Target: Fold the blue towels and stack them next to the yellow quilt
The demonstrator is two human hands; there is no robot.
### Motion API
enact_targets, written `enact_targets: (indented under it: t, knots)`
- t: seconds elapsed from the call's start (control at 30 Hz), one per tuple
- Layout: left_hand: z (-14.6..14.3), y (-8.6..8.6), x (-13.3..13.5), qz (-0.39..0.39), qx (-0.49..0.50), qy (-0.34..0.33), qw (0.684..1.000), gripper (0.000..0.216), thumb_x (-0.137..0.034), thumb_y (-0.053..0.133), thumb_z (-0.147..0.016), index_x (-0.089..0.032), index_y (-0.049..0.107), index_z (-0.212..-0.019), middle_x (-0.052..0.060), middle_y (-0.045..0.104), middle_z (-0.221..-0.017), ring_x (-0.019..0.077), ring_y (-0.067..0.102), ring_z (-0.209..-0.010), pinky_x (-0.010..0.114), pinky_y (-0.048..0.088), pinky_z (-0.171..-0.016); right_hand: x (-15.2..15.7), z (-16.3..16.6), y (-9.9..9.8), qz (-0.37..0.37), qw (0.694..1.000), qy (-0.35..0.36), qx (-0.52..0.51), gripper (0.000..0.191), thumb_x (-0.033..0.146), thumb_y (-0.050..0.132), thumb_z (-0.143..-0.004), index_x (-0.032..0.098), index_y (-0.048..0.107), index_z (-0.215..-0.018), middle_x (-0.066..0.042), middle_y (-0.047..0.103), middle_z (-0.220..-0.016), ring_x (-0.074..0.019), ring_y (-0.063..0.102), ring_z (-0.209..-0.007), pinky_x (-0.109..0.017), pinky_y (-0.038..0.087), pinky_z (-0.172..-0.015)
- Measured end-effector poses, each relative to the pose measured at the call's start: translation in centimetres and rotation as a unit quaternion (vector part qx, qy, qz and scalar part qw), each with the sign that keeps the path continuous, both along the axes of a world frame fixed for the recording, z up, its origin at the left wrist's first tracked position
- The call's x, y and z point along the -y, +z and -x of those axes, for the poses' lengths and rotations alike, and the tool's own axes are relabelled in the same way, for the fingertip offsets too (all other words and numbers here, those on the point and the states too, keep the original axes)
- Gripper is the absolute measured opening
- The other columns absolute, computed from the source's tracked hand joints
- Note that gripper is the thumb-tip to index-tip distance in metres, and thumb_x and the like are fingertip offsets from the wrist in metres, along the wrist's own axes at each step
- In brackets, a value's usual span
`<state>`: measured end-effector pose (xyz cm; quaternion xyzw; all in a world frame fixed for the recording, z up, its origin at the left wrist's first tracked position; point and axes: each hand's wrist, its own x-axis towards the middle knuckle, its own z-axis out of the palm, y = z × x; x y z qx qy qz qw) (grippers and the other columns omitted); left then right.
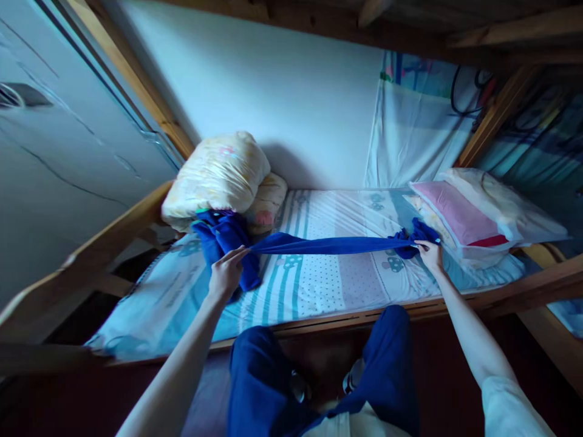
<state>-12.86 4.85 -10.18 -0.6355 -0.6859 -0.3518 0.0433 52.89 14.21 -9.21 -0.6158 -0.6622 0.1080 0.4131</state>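
A long blue garment (328, 245) is stretched level across the bed between my two hands; its exact kind is unclear. My left hand (226, 273) is closed on its left end, fingertips pinched together. At the other end my right hand (429, 255) pinches the cloth, where a bunched part (423, 230) rises above the fingers. Beside and behind my left hand, more crumpled blue clothing (223, 230) lies against a yellowish quilt. Whether it is joined to the stretched piece, I cannot tell.
The bed sheet (314, 285) is patterned in white, teal and grey. A bundled yellowish quilt (218, 173) sits at the left, and a pink pillow (455, 212) with plastic wrapping at the right. Wooden bed rails (91, 249) and an upper bunk (314, 21) frame the space.
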Motion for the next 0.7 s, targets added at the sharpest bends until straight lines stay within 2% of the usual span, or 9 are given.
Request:
enact_targets:
  t: [0.1, 0.17, 0.27, 0.37, 0.43, 0.53, 0.7]
  knots:
    - [0.4, -4.2, 0.4, 0.076, -0.019, -0.028, 0.997, 0.049, -0.009, 0.042, -0.081, -0.019, 0.076, -0.115, 0.007, 0.073, -0.129, 0.0230, 0.071, -0.115, 0.037, 0.053, -0.108, -0.1, 0.5, -3.6, 0.040, 0.999, 0.015, 0.012, 0.029, 0.017, 0.055, -0.084, 0.016, 0.080, -0.098, -0.012, 0.080, -0.107, -0.0251, 0.076, -0.099, -0.039, 0.059, -0.095]
    - [0.4, -7.1, 0.8, 0.139, -0.035, -0.042, 0.989, 0.050, -0.008, 0.043, -0.079, -0.018, 0.076, -0.115, 0.009, 0.073, -0.129, 0.0237, 0.071, -0.114, 0.037, 0.053, -0.108, 0.2, 1.1, -6.1, 0.092, 0.995, 0.020, 0.045, 0.029, 0.013, 0.056, -0.084, 0.016, 0.081, -0.097, -0.013, 0.080, -0.108, -0.0249, 0.076, -0.102, -0.037, 0.058, -0.098]
    - [0.1, -11.1, 1.5, 0.235, -0.056, -0.059, 0.969, 0.052, -0.006, 0.042, -0.075, -0.015, 0.077, -0.112, 0.011, 0.074, -0.125, 0.0253, 0.072, -0.111, 0.038, 0.055, -0.104, 0.9, 2.0, -9.8, 0.187, 0.975, 0.026, 0.115, 0.030, 0.007, 0.056, -0.084, 0.018, 0.082, -0.096, -0.013, 0.080, -0.107, -0.0246, 0.075, -0.105, -0.035, 0.056, -0.100]
    - [-0.5, -14.0, 2.4, 0.323, -0.073, -0.071, 0.941, 0.053, -0.004, 0.039, -0.073, -0.014, 0.078, -0.108, 0.012, 0.076, -0.121, 0.0255, 0.073, -0.110, 0.037, 0.055, -0.103, 2.0, 2.9, -13.1, 0.265, 0.950, 0.011, 0.165, 0.031, 0.005, 0.058, -0.084, 0.019, 0.082, -0.099, -0.012, 0.080, -0.106, -0.0252, 0.074, -0.106, -0.036, 0.055, -0.100]
    - [-0.6, -15.4, 3.1, 0.367, -0.082, -0.074, 0.924, 0.055, -0.004, 0.038, -0.072, -0.014, 0.078, -0.109, 0.012, 0.076, -0.121, 0.0253, 0.074, -0.108, 0.036, 0.055, -0.102, 2.8, 3.4, -14.7, 0.331, 0.921, -0.007, 0.206, 0.031, 0.007, 0.058, -0.087, 0.019, 0.081, -0.104, -0.013, 0.079, -0.108, -0.0251, 0.073, -0.105, -0.034, 0.055, -0.098]
    - [-0.2, -16.6, 4.2, 0.397, -0.092, -0.067, 0.911, 0.056, -0.004, 0.041, -0.070, -0.015, 0.078, -0.111, 0.013, 0.075, -0.122, 0.0251, 0.073, -0.108, 0.035, 0.055, -0.102, 3.9, 3.7, -16.1, 0.403, 0.877, -0.018, 0.260, 0.034, 0.008, 0.055, -0.091, 0.017, 0.079, -0.113, -0.015, 0.077, -0.113, -0.0240, 0.072, -0.106, -0.028, 0.053, -0.094]
    - [1.6, -17.7, 6.6, 0.401, -0.085, -0.067, 0.910, 0.055, -0.007, 0.042, -0.068, -0.016, 0.079, -0.108, 0.014, 0.077, -0.116, 0.0251, 0.074, -0.105, 0.036, 0.057, -0.098, 5.3, 3.2, -16.3, 0.425, 0.860, -0.018, 0.283, 0.036, 0.009, 0.054, -0.091, 0.018, 0.079, -0.115, -0.014, 0.078, -0.107, -0.0224, 0.071, -0.103, -0.025, 0.050, -0.089]
